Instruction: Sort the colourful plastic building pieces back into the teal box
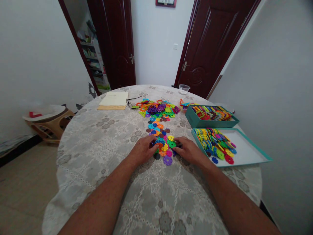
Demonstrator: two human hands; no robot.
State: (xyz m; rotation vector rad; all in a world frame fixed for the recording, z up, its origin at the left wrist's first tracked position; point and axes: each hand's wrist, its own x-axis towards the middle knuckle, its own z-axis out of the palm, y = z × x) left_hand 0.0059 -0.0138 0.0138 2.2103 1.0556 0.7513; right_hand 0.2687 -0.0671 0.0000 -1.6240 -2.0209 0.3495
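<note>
Both my hands rest on a round table covered with a lace-patterned cloth (102, 153). My left hand (143, 149) has its fingers curled onto a small cluster of colourful snowflake-shaped plastic discs (164, 147) in front of me. My right hand (187, 149) closes on the same cluster from the right, fingers bent around the pieces near a green disc. A loose purple disc (167, 160) lies just below the cluster. A trail of discs leads back to a bigger pile (158, 109) in the table's middle.
A teal box (195, 121) full of discs and its teal lid (246, 153) holding more discs stand at the right. Glasses (130, 103) and a notebook (113, 100) lie at the far left, with a clear cup (184, 88) at the back. A low stool (49, 122) stands on the floor at left.
</note>
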